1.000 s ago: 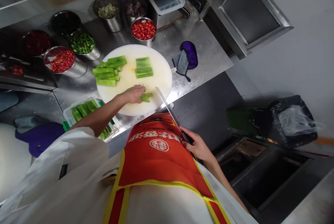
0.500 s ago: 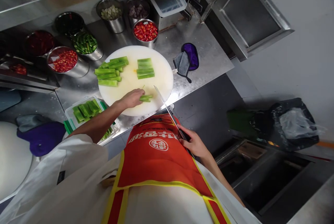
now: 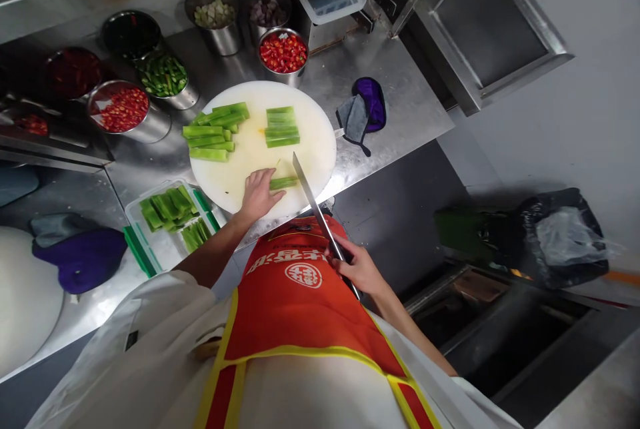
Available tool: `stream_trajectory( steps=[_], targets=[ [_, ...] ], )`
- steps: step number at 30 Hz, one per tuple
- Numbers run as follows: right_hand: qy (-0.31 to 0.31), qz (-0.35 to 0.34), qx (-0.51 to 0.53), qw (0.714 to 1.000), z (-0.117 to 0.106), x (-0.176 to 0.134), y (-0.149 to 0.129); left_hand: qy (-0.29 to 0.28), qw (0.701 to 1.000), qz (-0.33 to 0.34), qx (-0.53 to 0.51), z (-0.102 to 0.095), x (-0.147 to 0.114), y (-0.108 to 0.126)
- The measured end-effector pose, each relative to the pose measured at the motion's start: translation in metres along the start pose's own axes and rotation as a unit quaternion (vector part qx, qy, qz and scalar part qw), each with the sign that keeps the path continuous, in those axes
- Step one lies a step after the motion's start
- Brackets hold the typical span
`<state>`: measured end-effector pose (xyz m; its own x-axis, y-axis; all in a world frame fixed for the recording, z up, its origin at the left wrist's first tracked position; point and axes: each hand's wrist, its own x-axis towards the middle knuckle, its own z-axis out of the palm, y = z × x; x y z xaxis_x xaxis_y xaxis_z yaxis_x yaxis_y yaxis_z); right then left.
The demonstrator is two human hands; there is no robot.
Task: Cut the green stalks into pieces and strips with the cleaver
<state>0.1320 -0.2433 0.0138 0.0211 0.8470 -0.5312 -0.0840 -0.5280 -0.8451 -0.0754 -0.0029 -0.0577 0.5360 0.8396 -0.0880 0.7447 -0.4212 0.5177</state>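
On the round white cutting board (image 3: 240, 176), my left hand (image 3: 260, 194) has its thumb and fingers closed about the left end of a small bundle of green vegetable strips (image 3: 285, 182). My right hand (image 3: 359, 268) grips a long kitchen knife (image 3: 314, 204) near the apron, its blade slanting up to the board. The tip is just right of the bundle. A stack of cut green pieces (image 3: 283, 128) lies higher on the board, and longer green sticks (image 3: 210, 139) are piled at its left.
A clear container (image 3: 163, 252) of green pieces stands left of the board. Behind are metal pots of red chillies (image 3: 283, 54), chopped green pieces (image 3: 164, 76) and pale cubes (image 3: 215, 14). Grey and purple cloths (image 3: 370, 106) lie right of the board. The counter edge (image 3: 395, 157) runs in front.
My left hand has shifted its hold, its fingers now spread further along the bundle. The strips sit closer together. The knife blade has turned to show more of its flat side.
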Motion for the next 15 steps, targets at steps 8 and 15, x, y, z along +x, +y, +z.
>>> stream_trajectory(
  steps=[8, 15],
  targets=[
    [-0.011, 0.010, 0.037, 0.999, 0.019, 0.005, 0.001, 0.015, 0.998, 0.012, -0.060, 0.003, 0.004, -0.002],
    [0.009, 0.013, 0.067, 0.998, 0.021, -0.002, 0.002, -0.042, 0.999, 0.000, -0.030, -0.020, -0.001, -0.032]
  ],
)
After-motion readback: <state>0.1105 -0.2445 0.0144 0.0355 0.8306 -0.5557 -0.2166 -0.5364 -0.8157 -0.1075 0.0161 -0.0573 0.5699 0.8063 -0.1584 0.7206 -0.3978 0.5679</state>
